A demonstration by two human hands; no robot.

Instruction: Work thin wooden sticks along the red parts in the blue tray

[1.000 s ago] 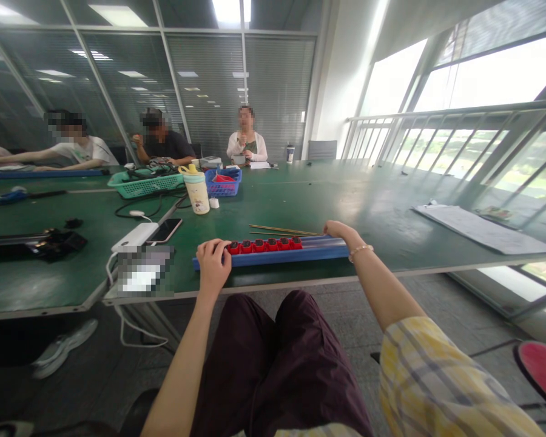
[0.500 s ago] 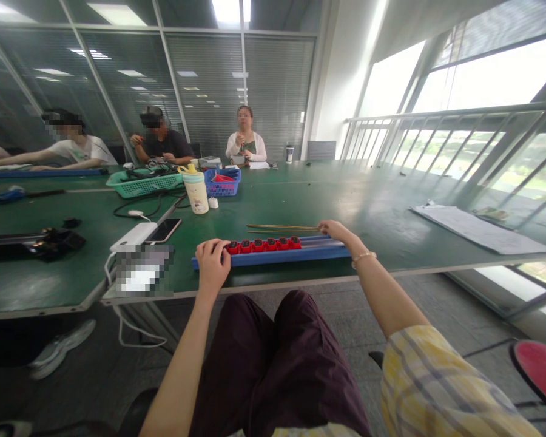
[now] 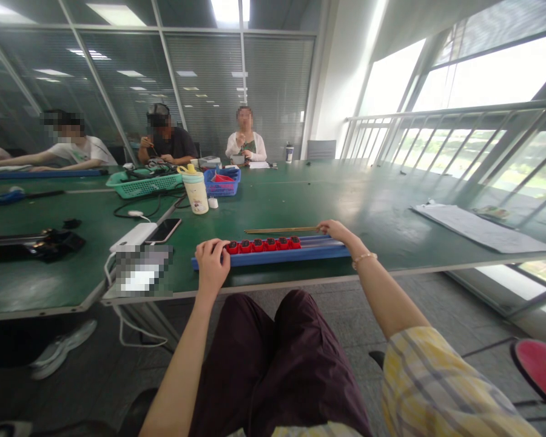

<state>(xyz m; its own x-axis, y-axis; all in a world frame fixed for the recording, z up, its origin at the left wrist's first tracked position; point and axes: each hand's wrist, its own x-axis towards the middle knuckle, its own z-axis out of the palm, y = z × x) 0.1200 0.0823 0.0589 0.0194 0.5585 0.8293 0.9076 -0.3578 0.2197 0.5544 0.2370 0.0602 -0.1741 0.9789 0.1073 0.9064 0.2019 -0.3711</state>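
A long blue rail (image 3: 273,260) lies crosswise near the table's front edge. In its channel stands a row of several red blocks (image 3: 258,245) with dark tops, filling the left part; the right part shows bare. My left hand (image 3: 213,262) is closed over the rail's left end, its fingertips by the leftmost block. Behind the right end, my right hand (image 3: 335,230) pinches the ends of thin, straw-coloured sticks (image 3: 279,230). They lie close together, pointing left along the far side of the rail, low over the table. Whether they touch the table I cannot tell.
Left of the rail are a dark phone (image 3: 166,230), a white power bank (image 3: 134,237) and a cable. Farther back stand a cream cup (image 3: 195,193), a green basket (image 3: 139,187) and a blue basket (image 3: 222,184). Papers (image 3: 477,227) lie right. Several people sit across the table.
The sticks, spread apart earlier, have come together into a narrow bundle, and my right fingers have shifted slightly left. My left hand, the rail and the red blocks stay put.
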